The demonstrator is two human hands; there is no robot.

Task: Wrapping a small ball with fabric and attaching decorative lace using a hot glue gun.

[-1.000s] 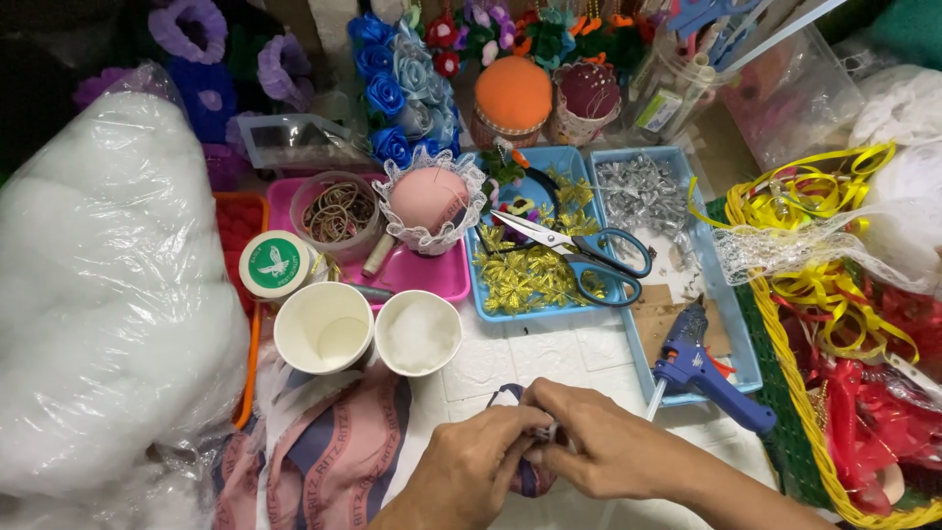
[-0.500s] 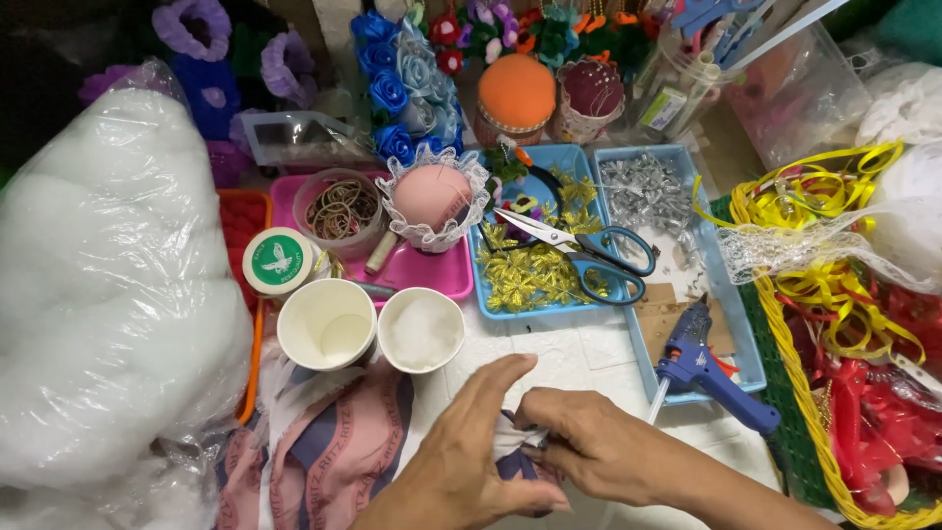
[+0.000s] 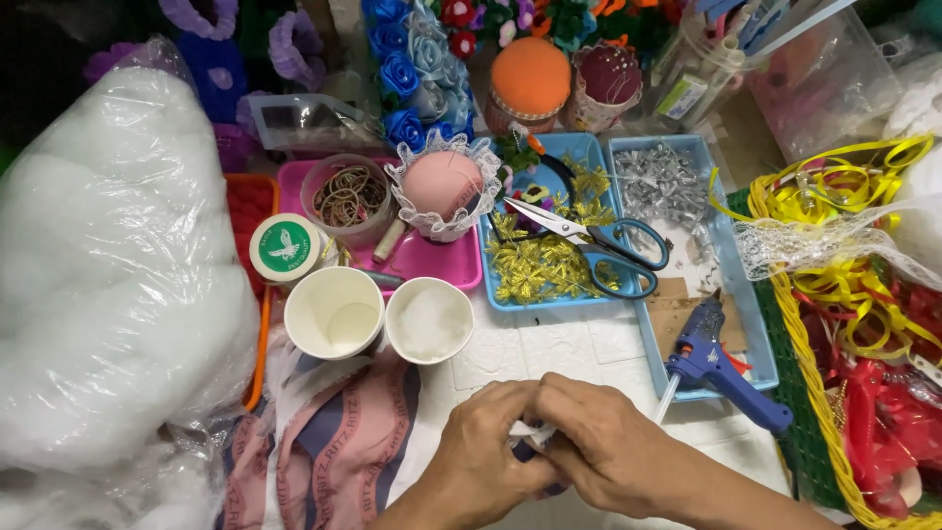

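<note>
Looking down from the head camera, both hands meet low in the middle of the desk [image 3: 549, 353], close to the body, where the eyes can follow fine work. The left hand [image 3: 486, 447] and the right hand [image 3: 599, 447] press together around a small piece [image 3: 530, 432] of white and dark purple material; the fingers of both hands are closed on it from two sides, so the piece sits between the fingertips and is mostly hidden, and I cannot tell what exactly it is. Just in front of the hands stand two paper cups: the left cup [image 3: 334, 314] looks empty, the right cup [image 3: 430, 319] holds white stuffing, probably kept near so that a pinch can be taken easily. A big clear bag of the same white stuffing [image 3: 108, 275] fills the left side. A folded cloth [image 3: 334, 451] in pink and blue lies beside the left hand, partly under the cups. To the right, a blue glue gun [image 3: 716, 363] rests with its nozzle over the edge of a blue tray [image 3: 756, 363], pointing towards the hands, within reach of the right hand. Scissors [image 3: 599, 240] lie across another blue tray [image 3: 589, 147] on gold trimmings. Behind, a pink tray [image 3: 432, 263] carries a pink pincushion with a lace rim [image 3: 442, 186] and a tub of rubber bands [image 3: 348, 196]. A yellow basket [image 3: 814, 393] with red and yellow ribbons stands at the right edge.
</note>
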